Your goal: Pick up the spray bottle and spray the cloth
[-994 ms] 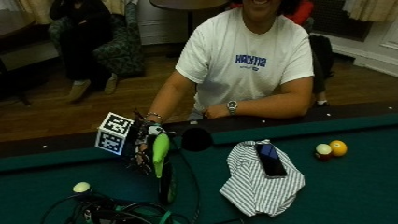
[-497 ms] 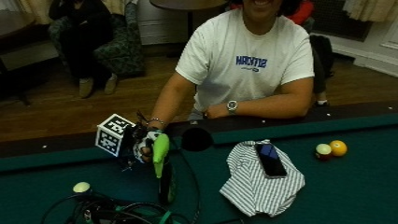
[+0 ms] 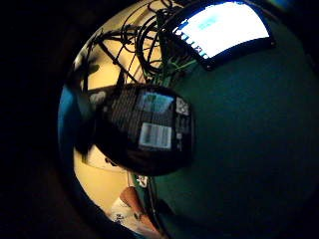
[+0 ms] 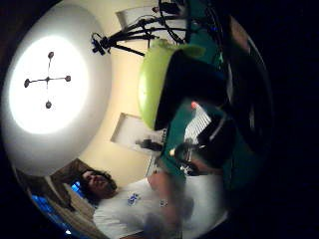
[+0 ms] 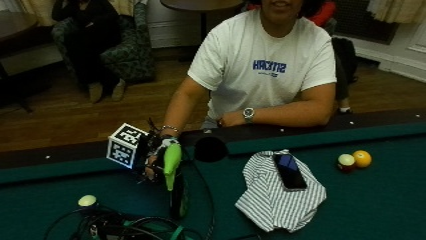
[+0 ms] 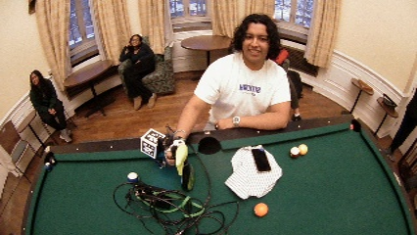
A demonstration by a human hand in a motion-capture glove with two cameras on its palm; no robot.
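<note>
Above the green table [image 5: 373, 200] your gloved right hand [image 5: 154, 157] grips the spray bottle [image 5: 173, 170] by its green head, well apart from the striped cloth [image 5: 276, 192]. Only the little-finger palm view shows the bottle's dark label, apparently barcoded.

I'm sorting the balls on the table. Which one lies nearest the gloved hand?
The pale ball beside the cable tangle, just below the gloved right hand. The red-and-white, yellow and orange balls lie beyond the striped cloth.
</note>
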